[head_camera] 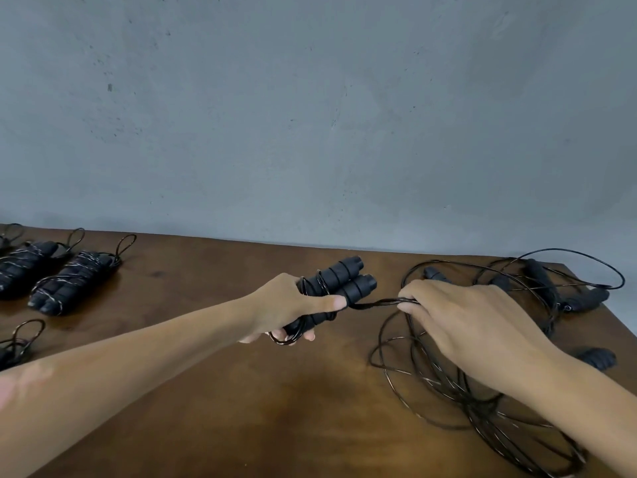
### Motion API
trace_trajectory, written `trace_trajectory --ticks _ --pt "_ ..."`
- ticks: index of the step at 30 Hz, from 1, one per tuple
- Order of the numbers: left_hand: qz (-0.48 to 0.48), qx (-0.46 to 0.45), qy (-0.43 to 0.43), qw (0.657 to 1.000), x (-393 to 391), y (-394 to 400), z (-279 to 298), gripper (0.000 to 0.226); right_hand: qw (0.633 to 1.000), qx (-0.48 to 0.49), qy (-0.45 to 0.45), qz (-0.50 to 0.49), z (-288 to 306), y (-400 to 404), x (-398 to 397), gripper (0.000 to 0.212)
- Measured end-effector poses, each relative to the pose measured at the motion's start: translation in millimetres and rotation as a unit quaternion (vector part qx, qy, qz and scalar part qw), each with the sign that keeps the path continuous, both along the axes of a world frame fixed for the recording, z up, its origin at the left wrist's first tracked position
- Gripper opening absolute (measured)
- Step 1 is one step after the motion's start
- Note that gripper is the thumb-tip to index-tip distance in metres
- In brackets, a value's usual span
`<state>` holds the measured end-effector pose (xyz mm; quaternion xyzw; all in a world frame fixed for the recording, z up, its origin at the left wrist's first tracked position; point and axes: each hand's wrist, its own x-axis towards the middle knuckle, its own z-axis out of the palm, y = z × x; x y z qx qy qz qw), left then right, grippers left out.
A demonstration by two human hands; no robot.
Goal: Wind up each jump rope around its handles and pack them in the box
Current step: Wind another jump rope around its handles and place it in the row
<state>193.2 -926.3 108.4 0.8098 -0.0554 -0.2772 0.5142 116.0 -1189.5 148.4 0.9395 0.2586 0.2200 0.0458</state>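
Now handles (339, 282) within left grip (289, 305).

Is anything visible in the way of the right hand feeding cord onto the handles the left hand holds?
Nothing visible. The cord runs freely from the right hand to the paired handles gripped by the left hand. Loose rope loops lie beneath, not between.

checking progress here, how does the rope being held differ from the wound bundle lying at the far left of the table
The held rope is up off the table, its paired handles gripped by the left hand; the wound bundle lies flat and untouched.
The held rope has only a few turns on it, and a strand runs out to the right hand; the bundle is wrapped along its length, with a small loop sticking out.
Both have black handles and dark cord.
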Motion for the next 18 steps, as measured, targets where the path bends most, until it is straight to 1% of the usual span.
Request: trace_trajectory --ticks 2,5,6,9,10,12,15,18 --pt "-0.037 0.019 -0.012 0.999 -1.8 -3.1 0.3 0.043 0.999 -0.02 -0.027 0.005 5.5 0.3 1.5 0.03" --pt "-0.103 0.066 -0.029 0.992 -5.3 -8.6 3.0 0.042 0.997 -0.043 -0.051 0.029 13.6 3.8 3.9 0.021" --pt "-0.126 0.086 -0.033 0.988 -6.6 -10.5 4.3 0.042 0.998 -0.045 -0.043 0.032 15.0 4.9 4.9 0.021" --pt "-0.181 0.14 -0.062 0.971 -8.8 -13.0 8.1 0.045 0.998 -0.053 -0.008 0.035 17.9 4.5 11.4 0.033" --pt "-0.198 0.158 -0.075 0.964 -9.1 -13.0 9.9 0.045 0.998 -0.051 -0.004 0.041 18.4 3.8 13.3 0.034" --pt "-0.228 0.191 -0.097 0.95 -11.3 -12.5 14.8 0.043 0.997 -0.042 -0.007 0.058 20.3 2.2 17.0 0.023" --pt "-0.266 0.208 -0.113 0.935 -18.9 -14.3 22.2 0.042 0.998 -0.005 -0.001 0.061 24.5 3.1 24.9 0.046" --pt "-0.284 0.173 -0.136 0.933 -24.1 -14.9 25.2 0.04 0.997 0.03 0.008 0.075 16.6 -2.9 36.9 0.054"
